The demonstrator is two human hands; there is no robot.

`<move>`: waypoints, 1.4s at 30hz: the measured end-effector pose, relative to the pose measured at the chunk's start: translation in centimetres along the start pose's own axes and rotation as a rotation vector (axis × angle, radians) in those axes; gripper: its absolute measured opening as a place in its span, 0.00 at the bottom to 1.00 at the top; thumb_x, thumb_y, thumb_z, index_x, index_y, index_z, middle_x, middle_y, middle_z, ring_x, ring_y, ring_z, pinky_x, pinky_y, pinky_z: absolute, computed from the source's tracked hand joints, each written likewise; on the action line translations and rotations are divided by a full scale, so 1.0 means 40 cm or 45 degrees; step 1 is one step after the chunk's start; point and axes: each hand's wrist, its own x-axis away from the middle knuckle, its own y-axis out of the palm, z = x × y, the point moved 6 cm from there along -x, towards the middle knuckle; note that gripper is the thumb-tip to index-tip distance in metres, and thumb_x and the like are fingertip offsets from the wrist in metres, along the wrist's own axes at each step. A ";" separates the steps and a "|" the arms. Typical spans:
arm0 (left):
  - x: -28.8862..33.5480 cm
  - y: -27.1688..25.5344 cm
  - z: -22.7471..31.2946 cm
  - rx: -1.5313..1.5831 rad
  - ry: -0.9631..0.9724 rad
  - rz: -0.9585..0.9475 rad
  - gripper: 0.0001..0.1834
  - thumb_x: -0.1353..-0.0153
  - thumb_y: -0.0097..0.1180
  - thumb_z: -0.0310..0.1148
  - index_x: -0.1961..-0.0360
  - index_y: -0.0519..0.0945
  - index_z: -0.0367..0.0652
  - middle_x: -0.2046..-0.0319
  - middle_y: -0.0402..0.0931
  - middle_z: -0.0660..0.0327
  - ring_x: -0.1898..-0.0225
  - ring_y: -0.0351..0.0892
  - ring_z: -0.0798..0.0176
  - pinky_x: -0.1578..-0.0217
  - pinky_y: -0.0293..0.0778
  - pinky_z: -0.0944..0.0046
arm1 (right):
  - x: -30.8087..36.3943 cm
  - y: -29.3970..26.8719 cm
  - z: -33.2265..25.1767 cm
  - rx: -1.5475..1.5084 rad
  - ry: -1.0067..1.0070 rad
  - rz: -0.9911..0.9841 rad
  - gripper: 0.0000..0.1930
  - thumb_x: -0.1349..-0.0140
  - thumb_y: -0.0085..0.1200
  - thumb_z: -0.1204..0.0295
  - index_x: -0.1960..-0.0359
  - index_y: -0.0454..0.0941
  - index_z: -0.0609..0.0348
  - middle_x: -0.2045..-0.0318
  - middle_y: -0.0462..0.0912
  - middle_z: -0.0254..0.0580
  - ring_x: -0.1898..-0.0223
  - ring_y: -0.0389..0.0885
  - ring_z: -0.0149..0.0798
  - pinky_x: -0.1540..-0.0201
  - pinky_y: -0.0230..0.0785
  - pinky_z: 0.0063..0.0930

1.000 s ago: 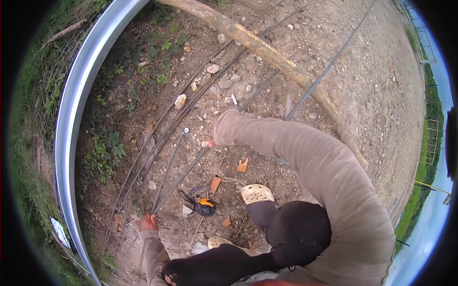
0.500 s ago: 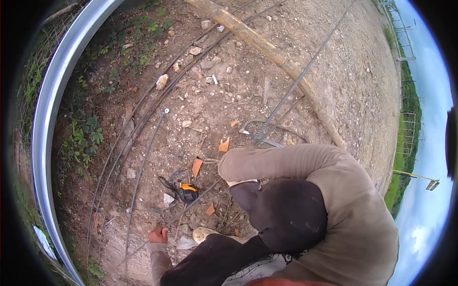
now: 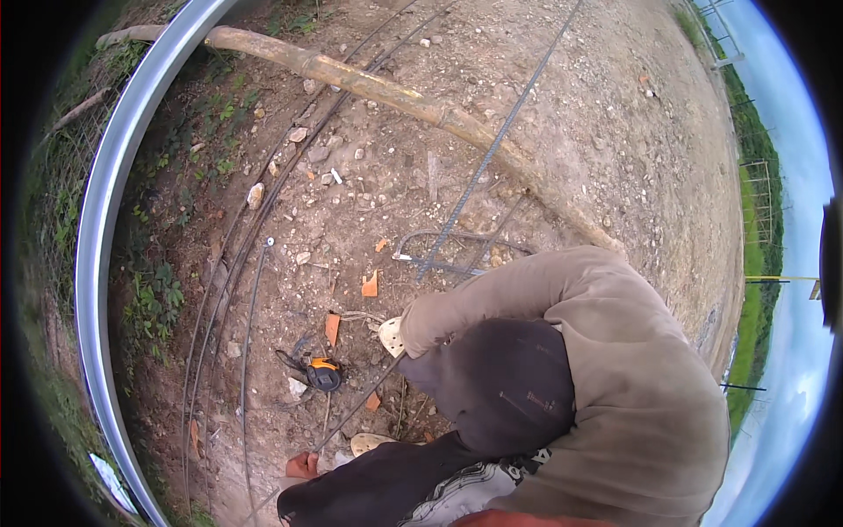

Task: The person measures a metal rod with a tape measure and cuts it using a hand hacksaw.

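Note:
Low in the view, my left hand (image 3: 302,465) is closed around a thin steel rod (image 3: 358,403), which slants up toward my shoe (image 3: 392,335). My right sleeve (image 3: 492,290) bends over my dark-trousered knee (image 3: 514,378); the right hand itself is hidden behind the knee and sleeve. Near the rod lies a black and yellow tape measure (image 3: 323,373) with a strap. A hacksaw (image 3: 465,237) rests on the dirt beyond my right forearm, beside a ribbed rebar (image 3: 492,149).
A bamboo pole (image 3: 351,77) crosses the ground ahead. Long thin rods (image 3: 248,351) curve along the left, inside a shiny metal channel (image 3: 92,255). Orange clay shards (image 3: 370,284) and stones (image 3: 255,196) are scattered about. Green plants (image 3: 156,303) grow at the left.
The view has shifted, so the ground things sit farther left and more of the bamboo pole shows. My left hand is lower in view, partly behind my leg, still on the rod.

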 end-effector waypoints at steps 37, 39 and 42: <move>0.038 -0.149 -0.193 -0.040 -0.154 0.422 0.25 0.47 0.50 0.49 0.85 0.67 0.36 0.87 0.65 0.48 0.83 0.65 0.46 0.81 0.60 0.55 | 0.013 -0.222 -0.162 -0.648 -0.089 0.258 0.15 0.52 0.54 0.51 0.73 0.78 0.47 0.77 0.75 0.37 0.70 0.71 0.40 0.58 0.63 0.37; 0.003 -0.142 -0.176 -0.075 -0.056 0.404 0.25 0.47 0.49 0.49 0.85 0.66 0.36 0.87 0.64 0.48 0.83 0.64 0.45 0.80 0.60 0.54 | 0.071 -0.242 -0.145 -0.637 -0.041 0.936 0.07 0.55 0.59 0.60 0.77 0.80 0.44 0.78 0.77 0.33 0.71 0.72 0.38 0.63 0.64 0.32; 0.034 -0.118 -0.162 0.008 0.028 0.346 0.28 0.45 0.46 0.52 0.86 0.64 0.36 0.88 0.61 0.46 0.85 0.60 0.45 0.82 0.57 0.54 | 0.001 -0.110 -0.157 0.293 0.132 -0.543 0.09 0.64 0.63 0.69 0.77 0.79 0.41 0.73 0.79 0.24 0.69 0.73 0.24 0.66 0.66 0.20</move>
